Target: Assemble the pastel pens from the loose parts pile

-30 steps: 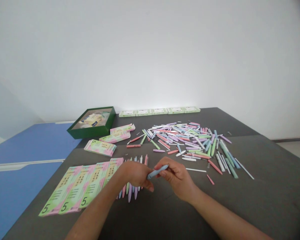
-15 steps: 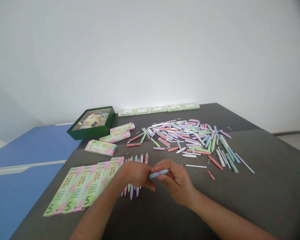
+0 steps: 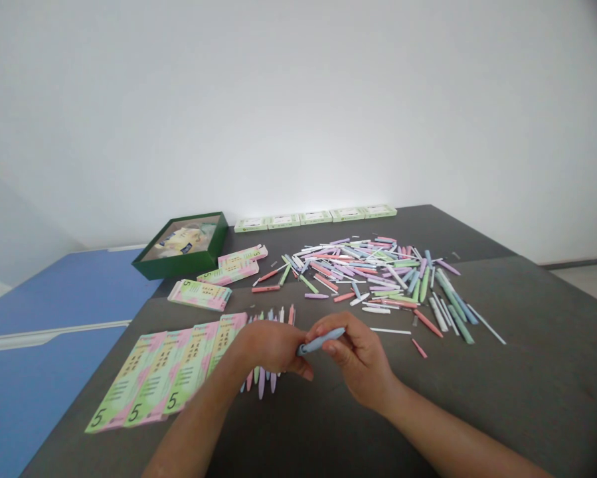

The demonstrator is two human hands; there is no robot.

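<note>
My right hand [image 3: 355, 358] grips a pale blue pen [image 3: 321, 341] near its middle and upper end. My left hand [image 3: 271, 347] pinches the pen's lower end, so both hands meet over the dark table [image 3: 482, 372]. Below my left hand lies a row of pastel pens [image 3: 261, 383], partly hidden by that hand and wrist. To the left, several green-and-pink printed cards [image 3: 163, 372] lie side by side, their right edges close to my left hand.
A large loose pile of pastel pen parts [image 3: 378, 279] spreads across the table beyond my hands. Further back stand a green open box [image 3: 181, 247], a row of flat green-and-white boxes [image 3: 315, 217], and more printed cards [image 3: 199, 295]. A blue surface [image 3: 44, 352] adjoins the table's left edge.
The pale blue pen has shifted slightly right and tilted upward at its far end. My hands have moved slightly with it, and the view has shifted a little.
</note>
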